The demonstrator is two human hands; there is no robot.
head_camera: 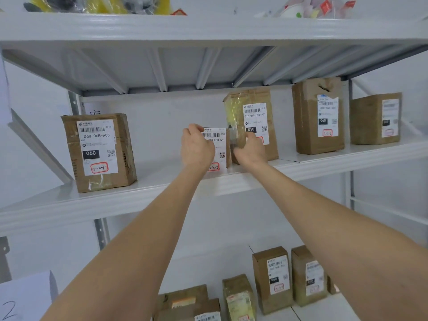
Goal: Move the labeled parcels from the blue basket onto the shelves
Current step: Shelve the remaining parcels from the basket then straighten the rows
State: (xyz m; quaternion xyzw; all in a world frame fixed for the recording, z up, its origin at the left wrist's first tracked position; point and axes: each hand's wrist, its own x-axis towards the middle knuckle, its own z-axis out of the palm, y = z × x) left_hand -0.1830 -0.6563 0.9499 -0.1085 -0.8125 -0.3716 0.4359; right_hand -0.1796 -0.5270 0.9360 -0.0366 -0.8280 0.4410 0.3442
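A small brown parcel (pixel 218 147) with a white label reading 010-L30-551 stands upright on the middle shelf (pixel 162 181). My left hand (pixel 196 147) grips its upper left corner, with the fingers curled over the top. At its right side my right hand (pixel 251 149) holds the edge, between this parcel and the taller taped parcel (pixel 253 121) marked 010 just behind and to the right. My hands cover most of the small parcel's sides. The blue basket is out of view.
On the same shelf stand a large 060 parcel (pixel 99 151) at the left and two more boxes (pixel 318 117) (pixel 375 119) at the right. Several labeled parcels (pixel 272 279) sit on the shelf below. The top shelf (pixel 208 26) holds bagged goods.
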